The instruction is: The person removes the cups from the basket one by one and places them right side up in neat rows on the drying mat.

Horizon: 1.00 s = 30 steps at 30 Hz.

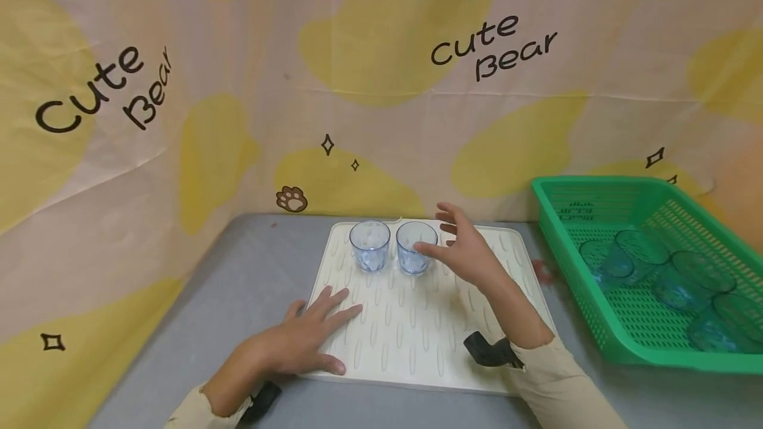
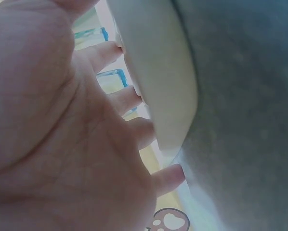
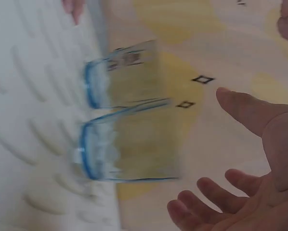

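Note:
Two clear bluish drinking glasses stand upright side by side at the back of a cream ridged mat (image 1: 393,343): the left glass (image 1: 371,253) and the right glass (image 1: 408,258). My right hand (image 1: 467,253) hovers just right of the right glass, thumb and fingers spread apart. In the right wrist view a gap shows between that hand (image 3: 250,178) and the nearer glass (image 3: 139,149). My left hand (image 1: 301,339) lies with spread fingers at the mat's front left. The left wrist view shows its fingertips against the mat's edge (image 2: 163,82).
A green plastic basket (image 1: 620,343) with several similar glasses (image 1: 694,280) stands right of the mat. Grey table surface (image 1: 226,296) extends on the left. A patterned cloth (image 1: 381,51) hangs behind and along the left side.

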{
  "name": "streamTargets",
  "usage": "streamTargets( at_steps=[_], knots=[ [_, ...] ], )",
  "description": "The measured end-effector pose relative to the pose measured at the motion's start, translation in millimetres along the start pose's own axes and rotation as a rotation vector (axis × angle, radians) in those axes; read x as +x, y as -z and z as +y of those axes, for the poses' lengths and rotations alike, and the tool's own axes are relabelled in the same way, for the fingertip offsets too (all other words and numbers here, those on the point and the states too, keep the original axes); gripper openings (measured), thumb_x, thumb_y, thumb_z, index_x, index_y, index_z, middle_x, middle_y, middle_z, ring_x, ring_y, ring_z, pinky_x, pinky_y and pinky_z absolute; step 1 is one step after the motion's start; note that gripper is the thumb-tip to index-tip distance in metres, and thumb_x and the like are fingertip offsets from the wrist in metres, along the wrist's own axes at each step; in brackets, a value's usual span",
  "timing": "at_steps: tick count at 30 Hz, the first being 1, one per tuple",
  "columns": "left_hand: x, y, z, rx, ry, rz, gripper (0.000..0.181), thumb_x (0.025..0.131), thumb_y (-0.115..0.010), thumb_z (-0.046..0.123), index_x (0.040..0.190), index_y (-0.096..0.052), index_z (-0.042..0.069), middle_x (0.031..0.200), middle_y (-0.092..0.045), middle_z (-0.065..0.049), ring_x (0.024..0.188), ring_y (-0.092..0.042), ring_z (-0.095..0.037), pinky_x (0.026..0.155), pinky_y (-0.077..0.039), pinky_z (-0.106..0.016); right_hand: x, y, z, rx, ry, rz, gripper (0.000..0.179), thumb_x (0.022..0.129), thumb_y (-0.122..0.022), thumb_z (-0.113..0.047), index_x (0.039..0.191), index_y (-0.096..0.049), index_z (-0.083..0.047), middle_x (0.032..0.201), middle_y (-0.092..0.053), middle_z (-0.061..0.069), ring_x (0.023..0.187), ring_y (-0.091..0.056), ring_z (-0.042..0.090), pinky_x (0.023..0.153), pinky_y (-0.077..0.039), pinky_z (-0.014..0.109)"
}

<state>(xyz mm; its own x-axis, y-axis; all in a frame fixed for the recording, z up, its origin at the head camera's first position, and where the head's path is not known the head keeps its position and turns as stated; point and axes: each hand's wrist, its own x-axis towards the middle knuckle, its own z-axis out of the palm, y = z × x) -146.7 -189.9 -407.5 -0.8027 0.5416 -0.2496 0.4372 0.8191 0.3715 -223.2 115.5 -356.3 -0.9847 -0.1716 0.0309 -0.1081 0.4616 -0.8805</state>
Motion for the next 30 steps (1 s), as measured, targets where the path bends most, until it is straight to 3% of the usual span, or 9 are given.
streamTargets(
  at_steps=[7, 16, 22, 26, 30],
  knots=[
    [1.9, 1.0, -2.8, 0.002, 0.008, -0.004, 0.093, 0.079, -0.072, 0.059, 0.156, -0.03, 0.029, 0.168, -0.015, -0.007, 0.154, -0.008, -0.042, 0.112, -0.011, -0.073, -33.2, 27.2, -19.8, -0.043, 0.1, 0.044, 0.083, 0.091, -0.072, -0.039, 0.156, -0.025, -0.018, 0.155, -0.04, 0.012, 0.143, -0.041, 0.034, 0.114, -0.036, 0.053],
    [1.9, 0.3, -1.4, 0.0, 0.015, -0.008, 0.094, 0.077, -0.072, 0.06, 0.156, -0.031, 0.03, 0.168, -0.015, -0.007, 0.155, -0.008, -0.041, 0.112, -0.011, -0.073, -89.7, 69.9, -14.5, -0.31, 0.152, 0.092, 0.071, 0.097, -0.059, -0.048, 0.154, -0.03, -0.019, 0.154, -0.043, 0.011, 0.136, -0.046, 0.037, 0.102, -0.044, 0.059],
    [2.2, 0.2, -0.7, -0.007, 0.012, -0.015, 0.093, 0.079, -0.071, 0.061, 0.157, -0.029, 0.031, 0.169, -0.014, -0.006, 0.155, -0.007, -0.04, 0.112, -0.01, -0.073, -115.1, 129.5, 18.9, -0.438, 0.067, 0.165, 0.07, 0.099, -0.058, -0.045, 0.157, -0.027, -0.022, 0.156, -0.038, 0.019, 0.128, -0.046, 0.052, 0.087, -0.044, 0.066],
    [2.0, 1.6, -1.0, -0.025, 0.004, -0.013, 0.093, 0.08, -0.072, 0.059, 0.157, -0.03, 0.029, 0.168, -0.013, -0.007, 0.155, -0.006, -0.042, 0.112, -0.01, -0.074, -112.4, 161.1, 50.5, -0.497, 0.02, 0.199, 0.071, 0.1, -0.058, -0.041, 0.157, -0.026, -0.013, 0.153, -0.037, 0.029, 0.123, -0.044, 0.056, 0.087, -0.041, 0.064],
    [1.7, 1.9, -2.3, -0.014, -0.024, -0.009, 0.093, 0.08, -0.071, 0.059, 0.157, -0.029, 0.028, 0.168, -0.013, -0.008, 0.154, -0.007, -0.042, 0.111, -0.011, -0.073, -105.3, 179.6, 70.6, -0.603, 0.005, 0.183, 0.073, 0.099, -0.062, -0.032, 0.155, -0.027, -0.003, 0.148, -0.035, 0.037, 0.123, -0.039, 0.06, 0.087, -0.038, 0.066]
  ],
)
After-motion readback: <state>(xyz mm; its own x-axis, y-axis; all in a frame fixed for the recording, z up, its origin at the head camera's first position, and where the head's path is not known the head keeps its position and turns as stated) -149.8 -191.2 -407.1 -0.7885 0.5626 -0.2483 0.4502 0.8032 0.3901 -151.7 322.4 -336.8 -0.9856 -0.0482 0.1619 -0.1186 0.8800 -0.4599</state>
